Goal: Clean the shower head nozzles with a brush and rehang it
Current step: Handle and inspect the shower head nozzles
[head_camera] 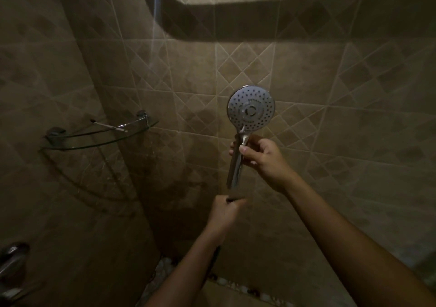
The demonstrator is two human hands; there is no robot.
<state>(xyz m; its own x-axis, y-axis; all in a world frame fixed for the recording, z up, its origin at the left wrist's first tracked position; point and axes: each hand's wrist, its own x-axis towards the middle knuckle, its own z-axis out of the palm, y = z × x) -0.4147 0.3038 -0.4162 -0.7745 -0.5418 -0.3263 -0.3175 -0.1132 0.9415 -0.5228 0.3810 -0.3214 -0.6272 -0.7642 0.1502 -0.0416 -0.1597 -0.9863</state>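
Against far tiled wall, my right hand (257,155) grips shower head (250,110) handle, nozzles facing me; left hand (225,208) fisted on dark thing, brush unconfirmed; keep face steady, scrub gently.

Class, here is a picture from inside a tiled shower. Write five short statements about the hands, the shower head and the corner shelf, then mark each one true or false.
1. The right hand grips the shower head by its handle. True.
2. The nozzle face points toward the camera. True.
3. The shower head hangs in a wall bracket. False: it is held in the hand.
4. The glass corner shelf is left of the shower head. True.
5. The left hand is open flat. False: it is closed on something dark.
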